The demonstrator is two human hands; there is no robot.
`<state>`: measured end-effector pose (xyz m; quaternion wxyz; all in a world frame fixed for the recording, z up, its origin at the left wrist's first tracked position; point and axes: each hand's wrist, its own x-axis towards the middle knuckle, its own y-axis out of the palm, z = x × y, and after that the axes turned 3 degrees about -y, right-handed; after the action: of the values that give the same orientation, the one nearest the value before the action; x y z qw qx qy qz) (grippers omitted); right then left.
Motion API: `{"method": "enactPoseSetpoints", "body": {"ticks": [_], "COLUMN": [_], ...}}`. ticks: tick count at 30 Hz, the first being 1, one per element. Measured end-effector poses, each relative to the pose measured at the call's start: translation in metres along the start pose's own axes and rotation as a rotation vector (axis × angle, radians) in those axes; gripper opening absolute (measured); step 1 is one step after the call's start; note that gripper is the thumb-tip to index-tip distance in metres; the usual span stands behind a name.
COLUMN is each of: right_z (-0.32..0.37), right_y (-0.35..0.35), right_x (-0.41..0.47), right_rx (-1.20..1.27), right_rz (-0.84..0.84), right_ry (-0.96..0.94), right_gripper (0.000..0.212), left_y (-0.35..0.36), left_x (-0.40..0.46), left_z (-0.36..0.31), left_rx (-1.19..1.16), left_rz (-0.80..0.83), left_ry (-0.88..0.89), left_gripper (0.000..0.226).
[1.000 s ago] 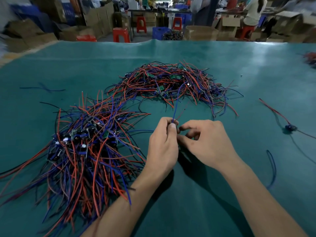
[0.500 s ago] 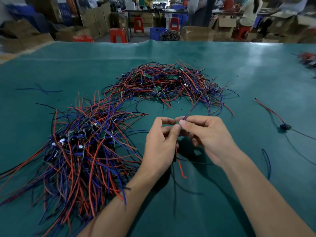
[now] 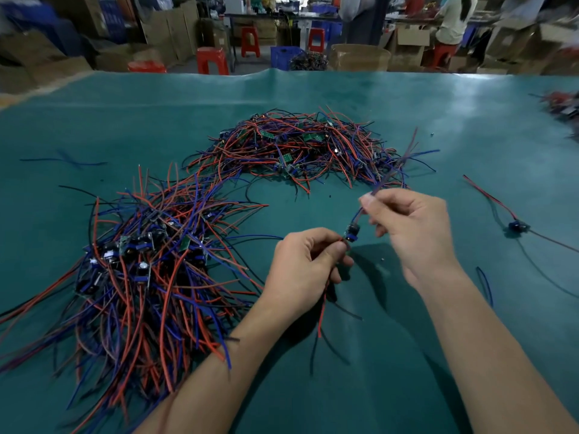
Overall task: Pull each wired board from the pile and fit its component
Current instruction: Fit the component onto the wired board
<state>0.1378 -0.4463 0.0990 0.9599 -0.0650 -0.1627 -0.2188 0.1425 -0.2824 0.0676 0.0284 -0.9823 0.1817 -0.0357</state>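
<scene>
Blue-and-red wired board (image 3: 351,234) is up off the green mat (image 3: 407,355), held between both hands. Left hand (image 3: 308,267) pinches its red lead just beside the board; right hand (image 3: 413,227) pinches the blue leads above it. Looks like the fitting step: next move likely needs the board steadied, leads clear of it. Left of the board, the near pile (image 3: 141,270). Beyond the board, the far pile (image 3: 300,148); trailing leads could snag it. Right of the board, one loose unit (image 3: 517,226).

No legible text, seemingly.
</scene>
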Motion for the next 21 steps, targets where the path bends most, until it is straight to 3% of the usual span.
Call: {"method": "enactPoseSetpoints", "body": {"ticks": [5,8,10,12,14,16,17,21], "right_z": [0.001,0.003,0.005,0.006,0.005,0.004,0.004,0.016], "right_y": [-0.020,-0.023,-0.018,-0.006,0.010,0.020,0.021,0.008], "right_x": [0.013,0.014,0.010,0.001,-0.012,-0.020,-0.021,-0.011], "right_rx": [0.141,0.306,0.332,0.271,0.160,0.063,0.032,0.035], "right_rz": [-0.280,-0.385,-0.270,-0.004,0.233,0.314,0.287,0.053], "right_ry": [0.061,0.245,0.433,0.495,0.380,0.216,0.159,0.017], "right_gripper": [0.021,0.027,0.039,0.044,0.034,0.012,0.006,0.017], "left_y": [0.001,0.001,0.001,0.000,-0.001,-0.002,-0.001,0.002], "left_x": [-0.002,-0.002,0.000,0.000,-0.001,-0.003,-0.003,-0.004], "left_z": [0.001,0.002,0.001,0.000,-0.001,-0.003,-0.003,-0.005], "left_rx": [0.019,0.001,-0.005,0.000,0.024,0.083,0.110,0.135], "left_rz": [0.043,-0.059,-0.134,-0.175,-0.186,-0.161,-0.137,-0.018], "left_ry": [-0.014,-0.003,0.012,0.028,0.044,0.047,0.041,0.004], "left_gripper": [0.023,0.022,0.020,0.019,0.019,0.020,0.021,0.023]}}
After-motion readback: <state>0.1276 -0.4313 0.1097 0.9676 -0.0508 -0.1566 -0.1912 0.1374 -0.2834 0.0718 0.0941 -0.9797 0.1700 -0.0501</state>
